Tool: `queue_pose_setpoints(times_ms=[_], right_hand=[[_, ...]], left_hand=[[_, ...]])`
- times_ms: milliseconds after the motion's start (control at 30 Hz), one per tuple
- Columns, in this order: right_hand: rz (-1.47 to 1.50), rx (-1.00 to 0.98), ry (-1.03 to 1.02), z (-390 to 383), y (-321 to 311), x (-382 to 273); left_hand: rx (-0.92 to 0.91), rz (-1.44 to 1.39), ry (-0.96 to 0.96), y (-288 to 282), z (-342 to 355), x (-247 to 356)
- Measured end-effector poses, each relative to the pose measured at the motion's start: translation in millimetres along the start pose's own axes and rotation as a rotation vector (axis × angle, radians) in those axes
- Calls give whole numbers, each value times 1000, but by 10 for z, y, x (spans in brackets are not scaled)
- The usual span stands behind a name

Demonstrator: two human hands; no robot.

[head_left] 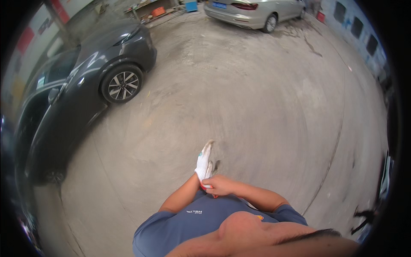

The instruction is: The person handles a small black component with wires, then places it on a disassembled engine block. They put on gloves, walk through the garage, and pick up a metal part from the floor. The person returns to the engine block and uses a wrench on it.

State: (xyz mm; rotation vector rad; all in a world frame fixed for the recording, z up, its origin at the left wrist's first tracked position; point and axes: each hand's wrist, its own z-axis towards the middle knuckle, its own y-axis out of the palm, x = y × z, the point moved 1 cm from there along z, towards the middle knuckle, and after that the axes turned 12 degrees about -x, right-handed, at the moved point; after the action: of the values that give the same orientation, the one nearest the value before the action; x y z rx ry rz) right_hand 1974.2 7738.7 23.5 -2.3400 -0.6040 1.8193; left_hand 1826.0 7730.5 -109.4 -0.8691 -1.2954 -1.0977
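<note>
- so your left hand (205,159) is in a white glove (201,166), just below center frame, fingers stretched out, unclenched
- your right hand (218,185) has got its red cuff (203,185) pinched at the wrist
- dark car (70,113) sits upper left, pale car (247,15) up top, bit right of center

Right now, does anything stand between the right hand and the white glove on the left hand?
Nothing visible does. The right hand grips the cuff of the white glove, worn on the left hand. The dark car, to the left, and the silver car, farther ahead, stand apart from both.
</note>
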Motion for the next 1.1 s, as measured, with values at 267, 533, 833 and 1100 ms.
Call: queue_pose_setpoints(times_ms=[267,533,833,1100], right_hand=[[266,259,63,488,-2123,2027],[-308,375,1353,-1981,-3094,5772],[550,422,944,-2558,-4113,7198],[-406,623,807,-212,-9492,8640]], left_hand=[[339,-231,-558,-743,1915,-571],[-17,127,-416,-639,4779,-845],[-304,624,-892,-1150,7214,-1668],[519,-32,-1488,-2317,6453,-3130]])
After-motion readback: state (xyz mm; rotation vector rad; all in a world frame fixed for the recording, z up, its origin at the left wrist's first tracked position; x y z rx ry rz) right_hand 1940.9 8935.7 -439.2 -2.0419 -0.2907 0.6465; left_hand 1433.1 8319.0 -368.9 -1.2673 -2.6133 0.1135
